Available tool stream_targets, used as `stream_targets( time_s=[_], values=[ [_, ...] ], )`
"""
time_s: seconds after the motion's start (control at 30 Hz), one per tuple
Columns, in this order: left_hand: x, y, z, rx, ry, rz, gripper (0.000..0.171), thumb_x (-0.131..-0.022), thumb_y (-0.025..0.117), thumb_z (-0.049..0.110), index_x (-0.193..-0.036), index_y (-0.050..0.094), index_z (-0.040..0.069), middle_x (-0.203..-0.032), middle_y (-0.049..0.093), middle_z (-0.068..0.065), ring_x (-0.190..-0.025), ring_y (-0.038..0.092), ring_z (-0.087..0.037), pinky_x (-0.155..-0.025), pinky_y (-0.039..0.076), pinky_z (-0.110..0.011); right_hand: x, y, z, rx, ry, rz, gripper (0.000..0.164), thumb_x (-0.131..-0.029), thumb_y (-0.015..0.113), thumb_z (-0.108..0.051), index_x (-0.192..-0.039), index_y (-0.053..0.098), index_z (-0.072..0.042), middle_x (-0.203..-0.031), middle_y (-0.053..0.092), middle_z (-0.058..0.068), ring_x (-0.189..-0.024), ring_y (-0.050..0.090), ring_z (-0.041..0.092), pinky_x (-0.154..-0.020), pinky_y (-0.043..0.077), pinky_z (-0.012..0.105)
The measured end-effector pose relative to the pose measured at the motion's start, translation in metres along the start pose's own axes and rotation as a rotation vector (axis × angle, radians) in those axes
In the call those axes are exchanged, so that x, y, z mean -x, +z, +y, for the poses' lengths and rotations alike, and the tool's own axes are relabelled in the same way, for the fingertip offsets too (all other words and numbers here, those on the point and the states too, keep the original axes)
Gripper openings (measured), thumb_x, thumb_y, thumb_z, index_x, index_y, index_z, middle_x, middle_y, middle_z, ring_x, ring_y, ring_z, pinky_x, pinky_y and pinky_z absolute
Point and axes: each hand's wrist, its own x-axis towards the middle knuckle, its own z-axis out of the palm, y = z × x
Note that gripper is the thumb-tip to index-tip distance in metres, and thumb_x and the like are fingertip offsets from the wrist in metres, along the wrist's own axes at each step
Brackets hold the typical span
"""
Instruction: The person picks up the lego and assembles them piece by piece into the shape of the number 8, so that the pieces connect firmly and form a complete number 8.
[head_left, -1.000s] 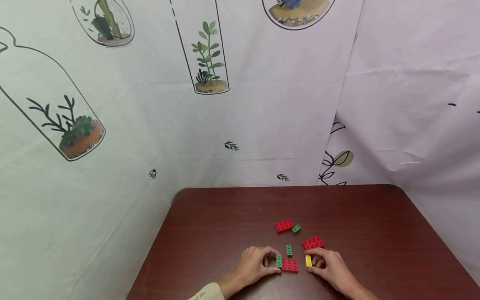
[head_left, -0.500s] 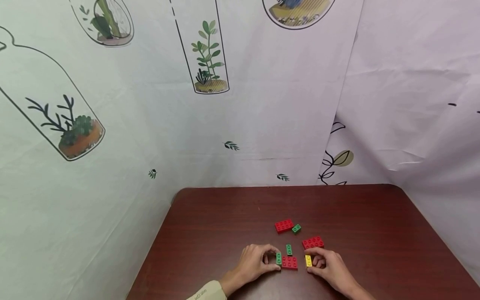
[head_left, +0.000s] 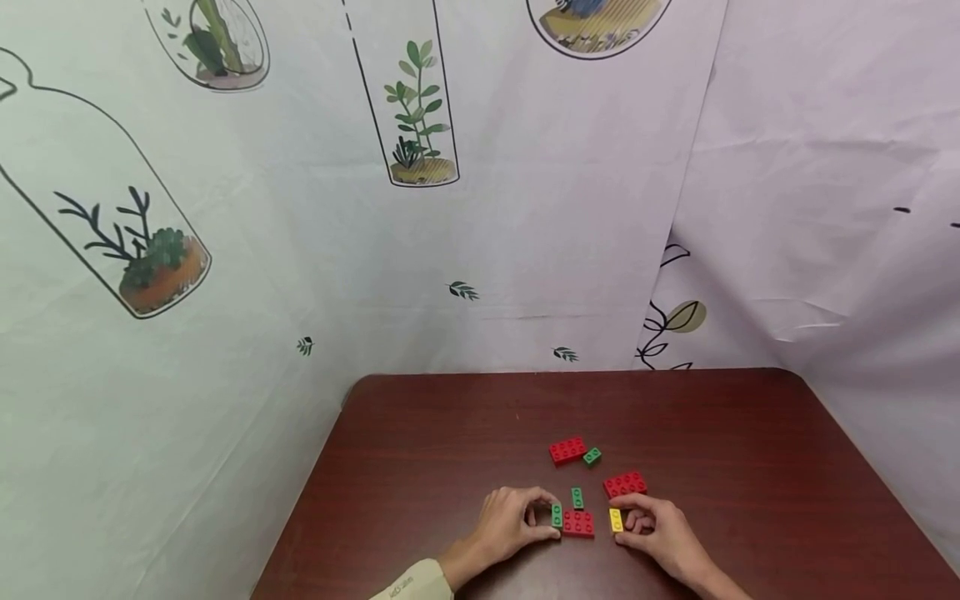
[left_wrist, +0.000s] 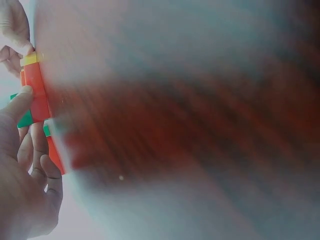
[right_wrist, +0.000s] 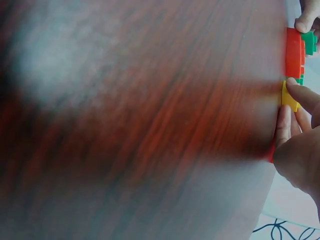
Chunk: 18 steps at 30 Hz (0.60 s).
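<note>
My left hand (head_left: 510,523) pinches a green two-stud toy brick (head_left: 557,515) between thumb and fingers. This brick sits at the left end of a red toy brick (head_left: 578,523); whether they are joined I cannot tell. Across a gap to the right, my right hand (head_left: 660,535) pinches a yellow two-stud brick (head_left: 616,520). Another green brick (head_left: 577,498) lies just behind the red one. Thumb and fingers on the green brick (left_wrist: 25,119) show at the left wrist view's edge, and the yellow brick (right_wrist: 288,96) appears between fingers in the right wrist view.
A second red brick (head_left: 625,485) lies just beyond my right fingertips. Farther back, a third red brick (head_left: 567,451) has a small green brick (head_left: 592,457) at its right end. All rest on a dark reddish-brown table (head_left: 450,425), with a printed cloth (head_left: 525,250) behind.
The red brick and the green brick in my left hand have shifted slightly away from me. The right hand with the yellow brick has stayed nearly still.
</note>
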Motion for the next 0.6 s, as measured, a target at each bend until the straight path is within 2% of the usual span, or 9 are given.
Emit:
stream_targets(
  time_s=[0.23, 0.43, 0.6],
  values=[
    [0.0, -0.001, 0.001, 0.001, -0.006, -0.008, 0.031, -0.085, 0.09, 0.042, -0.11, 0.078, 0.029, -0.068, 0.057, 0.025, -0.058, 0.044, 0.016, -0.055, 0.037, -0.011, 0.001, 0.001, -0.001, -0.028, 0.055, 0.009, 0.041, -0.082, 0.088, 0.0, -0.12, 0.074, 0.006, -0.088, 0.067, 0.007, -0.073, 0.062, 0.009, -0.063, 0.054, 0.027],
    [0.0, -0.002, 0.002, 0.013, -0.026, -0.019, 0.031, -0.085, 0.09, 0.042, -0.111, 0.078, 0.03, -0.067, 0.056, 0.025, -0.057, 0.044, 0.015, -0.054, 0.037, -0.012, 0.002, 0.003, -0.004, -0.144, 0.083, -0.002, 0.047, -0.084, 0.088, -0.003, -0.125, 0.069, 0.011, -0.106, 0.073, 0.015, -0.085, 0.071, 0.017, -0.073, 0.06, 0.031],
    [0.0, -0.002, 0.002, 0.029, -0.043, -0.032, 0.031, -0.085, 0.09, 0.042, -0.111, 0.078, 0.029, -0.067, 0.056, 0.025, -0.057, 0.045, 0.014, -0.054, 0.038, -0.013, 0.002, 0.007, -0.011, -0.235, 0.095, -0.01, 0.051, -0.086, 0.087, -0.003, -0.129, 0.065, 0.015, -0.119, 0.071, 0.024, -0.099, 0.074, 0.024, -0.08, 0.061, 0.033]
  ],
)
